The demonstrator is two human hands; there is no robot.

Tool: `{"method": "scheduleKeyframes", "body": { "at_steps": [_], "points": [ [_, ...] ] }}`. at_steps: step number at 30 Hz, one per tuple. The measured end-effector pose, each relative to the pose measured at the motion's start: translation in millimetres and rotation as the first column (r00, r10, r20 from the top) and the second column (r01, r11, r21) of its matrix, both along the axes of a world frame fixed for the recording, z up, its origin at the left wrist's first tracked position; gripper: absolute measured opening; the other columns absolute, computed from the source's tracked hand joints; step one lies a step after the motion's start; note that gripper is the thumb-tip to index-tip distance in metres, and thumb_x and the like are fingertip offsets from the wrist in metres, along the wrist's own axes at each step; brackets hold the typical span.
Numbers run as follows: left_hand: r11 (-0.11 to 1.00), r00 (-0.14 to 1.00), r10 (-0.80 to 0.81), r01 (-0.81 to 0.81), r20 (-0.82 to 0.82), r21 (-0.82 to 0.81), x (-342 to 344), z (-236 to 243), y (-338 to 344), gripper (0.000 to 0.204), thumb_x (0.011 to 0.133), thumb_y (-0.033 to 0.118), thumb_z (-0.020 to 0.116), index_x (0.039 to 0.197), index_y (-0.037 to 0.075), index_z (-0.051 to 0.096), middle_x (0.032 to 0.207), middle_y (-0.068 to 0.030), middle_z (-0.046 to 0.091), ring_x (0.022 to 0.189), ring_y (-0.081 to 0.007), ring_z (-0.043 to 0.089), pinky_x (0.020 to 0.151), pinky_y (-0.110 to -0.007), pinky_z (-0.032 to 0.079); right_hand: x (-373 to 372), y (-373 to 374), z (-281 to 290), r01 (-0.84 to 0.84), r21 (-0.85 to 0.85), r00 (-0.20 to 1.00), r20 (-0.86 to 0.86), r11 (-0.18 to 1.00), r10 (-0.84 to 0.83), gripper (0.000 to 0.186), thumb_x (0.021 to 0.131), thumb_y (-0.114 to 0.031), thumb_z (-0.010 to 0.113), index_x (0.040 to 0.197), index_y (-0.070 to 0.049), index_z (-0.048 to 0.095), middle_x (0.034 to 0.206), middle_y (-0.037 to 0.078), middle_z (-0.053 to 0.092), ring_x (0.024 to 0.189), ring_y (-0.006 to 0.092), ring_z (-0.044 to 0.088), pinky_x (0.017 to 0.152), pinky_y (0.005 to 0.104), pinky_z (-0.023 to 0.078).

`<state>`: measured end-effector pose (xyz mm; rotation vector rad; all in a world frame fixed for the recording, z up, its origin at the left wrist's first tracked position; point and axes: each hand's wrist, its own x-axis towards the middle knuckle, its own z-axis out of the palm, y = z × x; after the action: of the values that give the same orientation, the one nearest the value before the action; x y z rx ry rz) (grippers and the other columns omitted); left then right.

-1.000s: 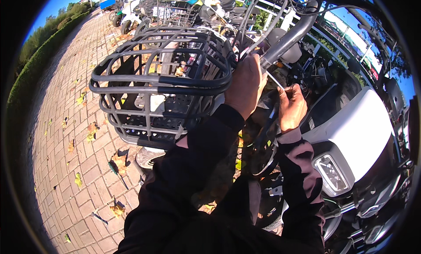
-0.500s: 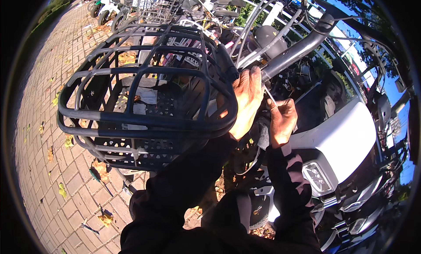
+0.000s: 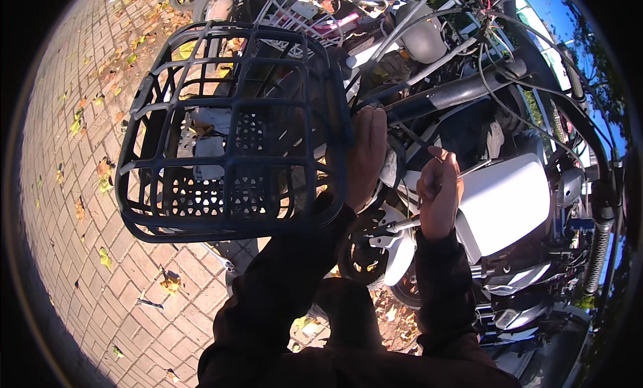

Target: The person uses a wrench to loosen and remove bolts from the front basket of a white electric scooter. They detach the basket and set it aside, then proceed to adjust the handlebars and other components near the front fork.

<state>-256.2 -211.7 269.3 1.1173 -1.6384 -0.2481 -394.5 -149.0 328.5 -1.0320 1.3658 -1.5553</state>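
A black plastic basket (image 3: pixel 231 162) with a lattice of thick bars is tilted in front of me on the left. My left hand (image 3: pixel 366 157) is at its right side, closed against the basket's edge; its thumb side is partly hidden by the bars. Just above those fingers runs a thick black tube (image 3: pixel 455 92) of a bike. Right of it, my right hand (image 3: pixel 440 195) is closed in a pinch. A thin dark rod (image 3: pixel 410 133) slants from near the tube toward its fingertips; its exact kind is unclear.
A white front panel (image 3: pixel 506 204) of the bike lies right of my right hand, with a wheel (image 3: pixel 362 247) below. Loose cables (image 3: pixel 483 63) and handlebars crowd the right. Paper scraps (image 3: pixel 209 147) show through the basket. Brick paving (image 3: pixel 87 254) with fallen leaves extends left.
My view has shifted, and the basket appears turned and tilted differently. My right hand has moved down and away from my left hand, which stays at the basket's edge.
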Motion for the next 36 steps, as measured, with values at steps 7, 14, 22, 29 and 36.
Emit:
{"method": "scheduleKeyframes", "body": {
  "at_steps": [7,14,22,29,36],
  "points": [
    [0.991,0.994,-0.023,0.010,0.103,0.132,19.8,36.5,55.9,0.041,0.088,-0.001,0.062,0.128,-0.001,0.051,0.125,-0.0182,0.054,0.114,-0.0358,0.058,0.093,-0.042,0.051,11.4,-10.8,34.2,-0.151,0.311,0.983,-0.049,0.938,0.175,0.033,0.099,-0.025,0.063,0.123,-0.003,0.057,0.074,-0.004,0.052,0.054,-0.0006,0.036,0.046,0.0175,0.025],
    [0.683,0.976,-0.212,0.115,0.044,0.721,121.8,28.0,214.0,0.032,0.086,0.002,0.060,0.117,0.004,0.059,0.113,-0.0159,0.065,0.107,-0.0357,0.062,0.089,-0.044,0.052,13.7,-73.8,0.3,-0.261,0.374,0.902,-0.233,0.890,0.363,0.035,0.086,-0.015,0.077,0.114,0.000,0.062,0.092,0.004,0.070,0.081,0.0120,0.063,0.073,0.0295,0.049],
    [0.226,0.956,-0.225,-0.137,0.189,0.964,275.8,30.7,363.0,0.022,0.090,0.007,0.058,0.111,0.009,0.064,0.104,-0.0105,0.073,0.097,-0.0290,0.070,0.084,-0.040,0.055,58.7,-75.7,-3.0,0.012,0.030,0.954,-0.300,0.999,-0.003,0.031,0.078,-0.018,0.084,0.099,-0.001,0.068,0.085,0.004,0.068,0.076,0.0122,0.064,0.067,0.0283,0.050],
    [0.231,0.981,-0.166,-0.061,0.101,0.971,302.6,47.3,359.9,0.029,0.087,0.001,0.060,0.116,0.008,0.062,0.101,-0.0099,0.074,0.096,-0.0260,0.072,0.084,-0.038,0.056,67.7,-78.8,-34.2,0.362,0.271,0.817,-0.552,0.892,-0.164,0.068,0.072,-0.035,0.088,0.121,-0.002,0.053,0.109,0.013,0.067,0.105,0.0244,0.064,0.090,0.0385,0.049],
    [0.244,0.966,-0.256,0.026,0.039,0.969,310.6,67.5,313.8,0.031,0.089,-0.002,0.060,0.119,0.004,0.061,0.101,-0.0117,0.073,0.097,-0.0243,0.072,0.085,-0.035,0.057,34.5,-85.4,-43.0,0.001,0.325,0.937,-0.330,0.946,0.112,0.066,0.077,-0.037,0.084,0.127,-0.002,0.058,0.118,0.012,0.069,0.109,0.0240,0.064,0.093,0.0372,0.049]
  ]
}}
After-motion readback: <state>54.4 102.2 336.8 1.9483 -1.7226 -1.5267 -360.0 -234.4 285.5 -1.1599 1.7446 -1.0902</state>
